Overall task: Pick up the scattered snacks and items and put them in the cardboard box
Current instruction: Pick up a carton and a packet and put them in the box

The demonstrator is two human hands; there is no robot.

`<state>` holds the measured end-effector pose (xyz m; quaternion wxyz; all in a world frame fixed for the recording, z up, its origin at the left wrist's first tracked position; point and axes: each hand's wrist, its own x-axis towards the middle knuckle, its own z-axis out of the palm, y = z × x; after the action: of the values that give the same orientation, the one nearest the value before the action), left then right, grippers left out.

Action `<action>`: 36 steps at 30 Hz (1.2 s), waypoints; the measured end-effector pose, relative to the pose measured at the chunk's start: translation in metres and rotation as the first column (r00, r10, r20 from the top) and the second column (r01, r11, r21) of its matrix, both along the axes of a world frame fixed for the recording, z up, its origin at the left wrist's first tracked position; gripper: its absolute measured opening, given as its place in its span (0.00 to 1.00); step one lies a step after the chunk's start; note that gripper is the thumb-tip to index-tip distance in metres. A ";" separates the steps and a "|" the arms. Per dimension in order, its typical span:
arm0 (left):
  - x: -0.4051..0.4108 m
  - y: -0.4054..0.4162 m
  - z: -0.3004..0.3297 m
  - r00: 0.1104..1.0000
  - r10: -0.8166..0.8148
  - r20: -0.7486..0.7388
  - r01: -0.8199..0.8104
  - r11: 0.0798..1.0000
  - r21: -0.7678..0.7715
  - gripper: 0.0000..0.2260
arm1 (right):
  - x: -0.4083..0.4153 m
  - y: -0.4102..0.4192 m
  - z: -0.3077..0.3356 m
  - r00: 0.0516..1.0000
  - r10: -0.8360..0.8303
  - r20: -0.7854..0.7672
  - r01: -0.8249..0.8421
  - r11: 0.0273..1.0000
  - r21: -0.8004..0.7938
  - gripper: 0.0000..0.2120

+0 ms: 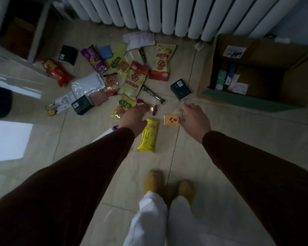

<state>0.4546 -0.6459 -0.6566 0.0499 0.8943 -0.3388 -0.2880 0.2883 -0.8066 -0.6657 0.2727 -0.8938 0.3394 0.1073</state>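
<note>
- The orange packet (172, 119) is touched at its right end by the right hand (194, 118), fingers loosely apart.
- The left hand (133, 118), over the red snack (154, 110), cannot be judged.

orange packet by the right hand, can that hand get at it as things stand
Probably yes: the right hand is already at the edge of the orange packet, which lies flat on bare floor with nothing over it.
</note>
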 end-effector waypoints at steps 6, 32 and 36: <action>0.038 0.104 -0.010 0.996 0.092 -0.013 -0.091 0.994 0.055 0.19 | 0.029 0.085 -0.008 0.999 0.010 -0.048 -0.010 1.000 0.000 0.13; 0.208 0.280 -0.182 0.985 -0.069 -0.160 0.104 0.969 0.223 0.26 | 0.174 0.318 -0.193 0.823 -0.485 -0.296 0.559 0.786 0.263 0.21; 0.209 0.294 -0.242 0.974 -0.128 -0.190 0.173 0.953 0.247 0.28 | 0.183 0.342 -0.248 0.714 -0.577 -0.396 0.685 0.694 0.223 0.25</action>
<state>0.6633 -0.3516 -0.8986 -0.0618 0.8364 -0.3595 -0.4091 0.4716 -0.4644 -0.9139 0.3953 -0.6286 0.6400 0.1974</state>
